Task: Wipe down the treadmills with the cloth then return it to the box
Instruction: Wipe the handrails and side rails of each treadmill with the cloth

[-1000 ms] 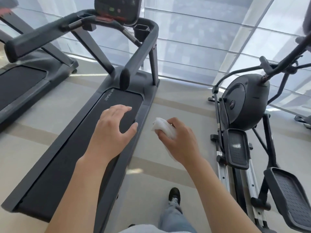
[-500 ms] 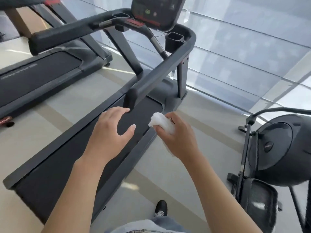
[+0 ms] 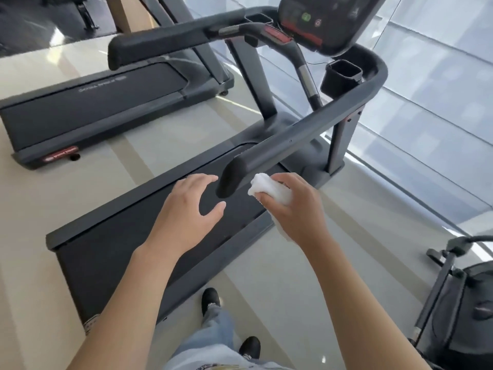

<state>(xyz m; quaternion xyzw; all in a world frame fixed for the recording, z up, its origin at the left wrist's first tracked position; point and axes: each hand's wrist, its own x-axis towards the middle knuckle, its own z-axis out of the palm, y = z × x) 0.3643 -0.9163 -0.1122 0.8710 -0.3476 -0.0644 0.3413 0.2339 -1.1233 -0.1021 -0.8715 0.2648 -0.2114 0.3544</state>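
The right hand [image 3: 296, 209] grips the white cloth [image 3: 269, 189], fingers curled round it, just right of the near treadmill's handrail end [image 3: 230, 180]. The left hand [image 3: 186, 214] hovers left of that handrail end, fingers spread wide, holding nothing. A cup holder [image 3: 342, 76] sits farther up the same rail; its contents are hidden.

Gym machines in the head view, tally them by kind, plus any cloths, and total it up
Treadmills: 2, the near treadmill and the far treadmill
Elliptical trainers: 1, the elliptical cut off at the right edge
Cloths: 1, the white cloth held in the right hand
Total: 4
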